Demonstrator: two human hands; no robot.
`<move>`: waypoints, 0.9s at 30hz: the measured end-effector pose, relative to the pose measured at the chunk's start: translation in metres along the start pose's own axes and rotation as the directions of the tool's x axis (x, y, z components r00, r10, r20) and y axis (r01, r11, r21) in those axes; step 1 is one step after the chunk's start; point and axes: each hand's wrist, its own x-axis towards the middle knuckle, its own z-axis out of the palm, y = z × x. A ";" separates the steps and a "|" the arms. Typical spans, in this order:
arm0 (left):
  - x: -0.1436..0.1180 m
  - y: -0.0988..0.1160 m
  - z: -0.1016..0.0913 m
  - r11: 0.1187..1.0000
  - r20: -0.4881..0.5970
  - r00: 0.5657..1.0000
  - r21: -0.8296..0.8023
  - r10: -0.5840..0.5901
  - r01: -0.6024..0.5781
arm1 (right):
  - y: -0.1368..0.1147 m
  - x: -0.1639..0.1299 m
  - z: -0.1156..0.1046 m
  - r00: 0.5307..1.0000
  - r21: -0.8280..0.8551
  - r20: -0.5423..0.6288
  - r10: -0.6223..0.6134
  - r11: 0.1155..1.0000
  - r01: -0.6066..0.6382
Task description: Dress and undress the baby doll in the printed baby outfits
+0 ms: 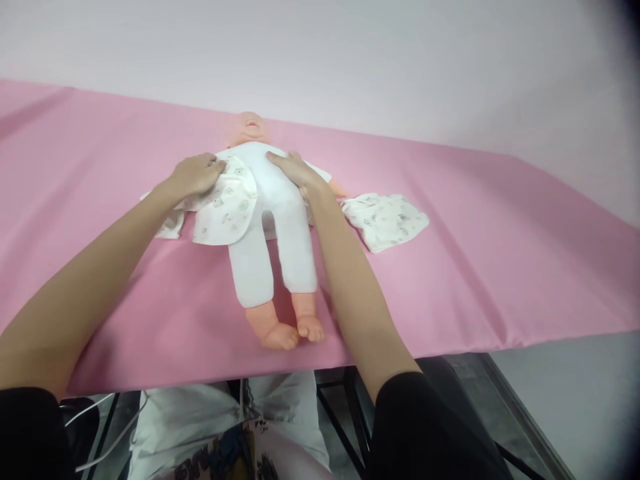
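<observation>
A baby doll (265, 177) with a white cloth body lies on its back, its head away from me and its bare feet toward me. A white printed baby shirt (227, 213) is spread partly over the doll's left-hand side in view. My left hand (197, 175) is closed on the shirt's upper edge near the doll's shoulder. Against the opposite side of the doll's chest, my right hand (296, 170) grips the torso, thumb lying across the front. Its other fingers are partly hidden. Part of the shirt shows beneath the doll's hips.
Another part of white printed baby clothing (387, 220) lies bunched to the right of the doll. A pink cloth (465, 267) with some creases covers the table. Behind it rises a pale wall (320, 60). White cables (117, 440) hang below the table's front edge.
</observation>
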 end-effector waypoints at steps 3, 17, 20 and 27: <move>-0.003 0.002 0.011 0.989 -0.101 0.995 0.151 0.018 -0.003 | -0.004 -0.003 0.002 0.999 0.046 -0.042 -0.007 0.999 0.009; -0.003 0.024 0.023 0.994 -0.139 0.985 -0.041 0.099 -0.106 | -0.011 -0.001 0.010 0.991 -0.041 -0.073 -0.108 0.994 0.106; -0.009 0.035 0.022 0.983 -0.162 0.977 -0.093 0.140 -0.157 | -0.015 -0.005 0.012 0.992 -0.012 -0.067 -0.109 0.994 0.109; -0.012 0.016 0.008 0.993 -0.271 0.958 0.097 0.096 -0.072 | -0.014 -0.009 0.011 0.999 0.052 -0.030 -0.021 0.998 0.022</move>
